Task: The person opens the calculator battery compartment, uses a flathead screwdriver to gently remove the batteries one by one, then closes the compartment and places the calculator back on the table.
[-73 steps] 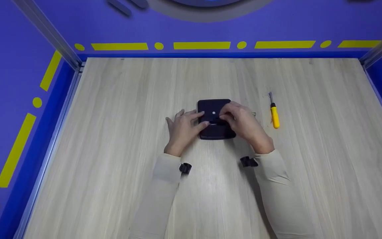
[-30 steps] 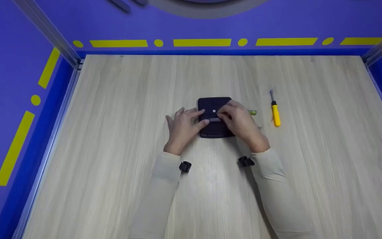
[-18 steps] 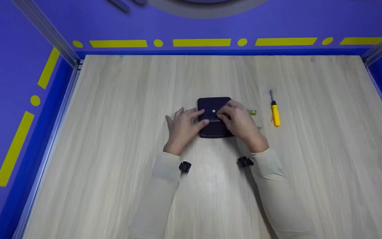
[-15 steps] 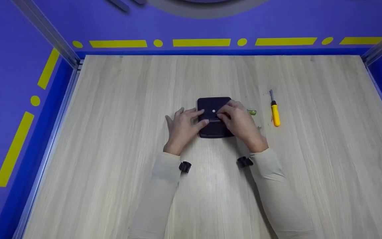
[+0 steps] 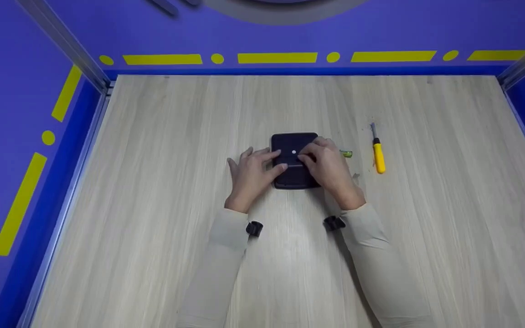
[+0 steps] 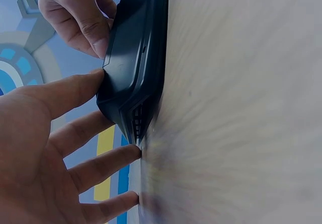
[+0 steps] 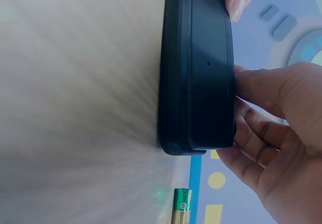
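Note:
A black rectangular device (image 5: 295,178) with rounded corners and a white dot lies flat on the table, a row of small key-like blocks showing under its edge in the left wrist view. My left hand (image 5: 252,175) rests at its left side, thumb and forefinger touching the top, other fingers spread. My right hand (image 5: 333,168) bends over the right half, thumb and forefinger tips close together on the top face. Whatever may lie between those tips is hidden. Just beyond that hand lies a green-and-gold battery (image 7: 181,206), partly covered in the head view.
To the right lies a screwdriver (image 5: 378,152) with a yellow handle, some tiny specks around its tip. A small greyish bit (image 5: 356,175) sits beside my right hand. Blue panels (image 5: 271,41) with yellow marks stand behind the wooden table (image 5: 176,136).
My right hand has shifted slightly left, exposing more of the battery. A pale strip seen earlier on the device's top has darkened to a thin line. My left hand stays in place.

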### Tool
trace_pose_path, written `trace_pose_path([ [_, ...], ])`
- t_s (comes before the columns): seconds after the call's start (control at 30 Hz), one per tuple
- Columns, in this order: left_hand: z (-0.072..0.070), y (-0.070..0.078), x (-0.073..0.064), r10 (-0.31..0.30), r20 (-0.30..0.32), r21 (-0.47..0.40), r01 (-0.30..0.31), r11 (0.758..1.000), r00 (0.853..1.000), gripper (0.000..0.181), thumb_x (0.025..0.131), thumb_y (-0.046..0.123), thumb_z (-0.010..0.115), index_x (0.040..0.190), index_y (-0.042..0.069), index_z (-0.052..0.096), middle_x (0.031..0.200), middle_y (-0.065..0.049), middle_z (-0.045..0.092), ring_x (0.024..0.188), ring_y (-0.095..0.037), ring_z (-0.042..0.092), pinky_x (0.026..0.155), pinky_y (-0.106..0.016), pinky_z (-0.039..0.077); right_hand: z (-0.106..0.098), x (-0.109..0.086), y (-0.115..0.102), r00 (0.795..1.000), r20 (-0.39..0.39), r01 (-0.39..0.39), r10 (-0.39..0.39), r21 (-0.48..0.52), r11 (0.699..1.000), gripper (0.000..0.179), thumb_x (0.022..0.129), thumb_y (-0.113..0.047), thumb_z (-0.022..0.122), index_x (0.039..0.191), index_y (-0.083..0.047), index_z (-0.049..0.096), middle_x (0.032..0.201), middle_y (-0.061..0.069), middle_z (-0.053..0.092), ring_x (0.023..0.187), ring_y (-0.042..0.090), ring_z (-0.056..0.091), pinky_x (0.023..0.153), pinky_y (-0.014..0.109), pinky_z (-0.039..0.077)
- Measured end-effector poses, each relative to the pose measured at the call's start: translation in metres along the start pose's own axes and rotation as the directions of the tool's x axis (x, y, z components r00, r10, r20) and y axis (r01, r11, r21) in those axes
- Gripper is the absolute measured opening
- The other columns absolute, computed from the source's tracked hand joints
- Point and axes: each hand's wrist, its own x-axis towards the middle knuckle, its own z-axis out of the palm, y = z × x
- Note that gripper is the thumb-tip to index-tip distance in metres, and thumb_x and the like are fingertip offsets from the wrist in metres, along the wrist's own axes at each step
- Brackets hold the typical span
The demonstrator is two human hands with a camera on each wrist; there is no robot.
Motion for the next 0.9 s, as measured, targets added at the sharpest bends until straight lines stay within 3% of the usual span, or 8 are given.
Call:
trace_pose_path([
  [0.9, -0.001, -0.0001, -0.0008, 0.006, 0.007, 0.011, -0.006, 1.0, 1.0, 0.051, 0.099, 0.049, 0.074, 0.144, 0.025, 0.069, 0.151, -0.004, 0.061, 0.151, -0.04, 0.04, 0.115, -0.084, 0.01, -0.0005, 0.0, 0.0021, 1.0, 0.011, -0.008, 0.008, 0.001, 1.0, 0.007, 0.098, -0.006, 0.077, 0.101, 0.0, 0.08, 0.101, 0.014, 0.07, 0.1, 0.032, 0.064, 0.09, 0.046, 0.055],
])
